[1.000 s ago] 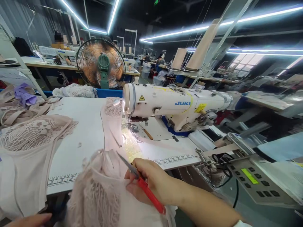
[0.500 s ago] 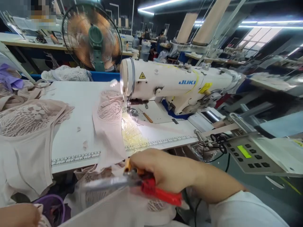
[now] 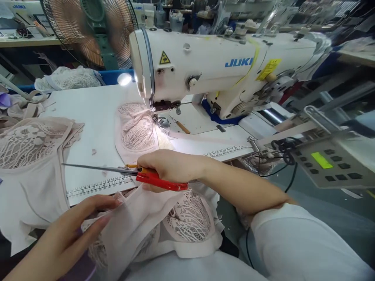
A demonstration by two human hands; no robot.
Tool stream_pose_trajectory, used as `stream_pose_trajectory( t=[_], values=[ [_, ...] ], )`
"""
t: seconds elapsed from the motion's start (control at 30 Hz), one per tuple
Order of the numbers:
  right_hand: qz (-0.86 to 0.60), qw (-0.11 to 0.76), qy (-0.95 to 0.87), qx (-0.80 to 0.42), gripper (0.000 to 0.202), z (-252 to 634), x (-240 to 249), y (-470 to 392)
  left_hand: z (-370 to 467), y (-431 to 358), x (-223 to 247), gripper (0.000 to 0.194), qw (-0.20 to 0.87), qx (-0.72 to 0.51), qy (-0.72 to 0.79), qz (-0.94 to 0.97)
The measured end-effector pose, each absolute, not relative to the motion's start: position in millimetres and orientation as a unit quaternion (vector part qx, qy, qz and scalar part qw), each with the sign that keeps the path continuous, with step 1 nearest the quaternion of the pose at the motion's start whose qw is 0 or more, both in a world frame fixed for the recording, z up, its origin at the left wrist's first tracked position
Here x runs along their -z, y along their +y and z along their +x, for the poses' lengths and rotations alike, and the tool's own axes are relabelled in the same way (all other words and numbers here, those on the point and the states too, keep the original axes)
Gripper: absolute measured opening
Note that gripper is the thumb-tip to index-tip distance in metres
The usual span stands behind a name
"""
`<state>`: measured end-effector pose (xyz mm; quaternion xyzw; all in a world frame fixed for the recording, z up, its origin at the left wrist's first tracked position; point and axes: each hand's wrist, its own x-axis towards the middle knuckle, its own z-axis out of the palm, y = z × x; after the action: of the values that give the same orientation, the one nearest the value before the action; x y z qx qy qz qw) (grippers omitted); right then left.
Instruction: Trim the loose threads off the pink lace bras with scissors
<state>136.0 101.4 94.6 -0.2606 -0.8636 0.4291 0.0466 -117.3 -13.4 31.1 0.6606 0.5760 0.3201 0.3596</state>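
My right hand (image 3: 165, 168) is closed around scissors (image 3: 158, 180) with red and orange handles. Their blades point left over the table's front edge and look shut. Lower left, my left hand (image 3: 79, 226) pinches the edge of a pale pink bra (image 3: 190, 218) with lace cups, which drapes over my lap. Beyond my right hand, another pale pink lace cup (image 3: 137, 132) lies under the needle area of a white sewing machine (image 3: 202, 66). What my right fingers touch beneath the scissors is partly hidden.
More pink lace bra pieces (image 3: 32, 156) hang over the table (image 3: 88, 113) on the left. A wooden-handled tool (image 3: 183, 127) lies by the needle. A control panel (image 3: 331, 164) juts out at right; a fan (image 3: 99, 31) stands behind.
The scissors in my right hand have moved up and levelled out. My left hand has come in from the lower left corner to the bra edge. The view has tilted down and nearer the machine.
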Motion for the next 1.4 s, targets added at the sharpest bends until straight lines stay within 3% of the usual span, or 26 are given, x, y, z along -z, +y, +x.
stream_pose_trajectory(
  t=[0.07, 0.2, 0.43, 0.57, 1.4],
  values=[
    [-0.230, 0.034, -0.873, -0.429, 0.030, 128.5, -99.7, 101.6, -101.1, -3.1, -37.1, 0.026, 0.371, -0.294, 0.551, 0.687],
    [-0.190, 0.033, -0.880, -0.435, 0.029, 122.8, -102.3, 107.0, -71.8, 9.2, -41.0, 0.017, 0.434, -0.366, 0.586, 0.579],
    [-0.209, 0.074, -0.843, -0.490, 0.027, 134.7, -92.0, 120.6, -64.5, 9.7, -38.0, 0.027, 0.537, -0.428, 0.599, 0.412],
    [-0.182, 0.103, -0.844, -0.494, 0.027, 134.6, -85.5, 123.1, -58.0, 11.4, -43.9, 0.027, 0.546, -0.443, 0.595, 0.389],
    [-0.176, 0.073, -0.869, -0.456, 0.028, 126.3, -93.3, 116.8, -48.0, 12.5, -57.4, 0.038, 0.579, -0.415, 0.616, 0.336]
  ],
)
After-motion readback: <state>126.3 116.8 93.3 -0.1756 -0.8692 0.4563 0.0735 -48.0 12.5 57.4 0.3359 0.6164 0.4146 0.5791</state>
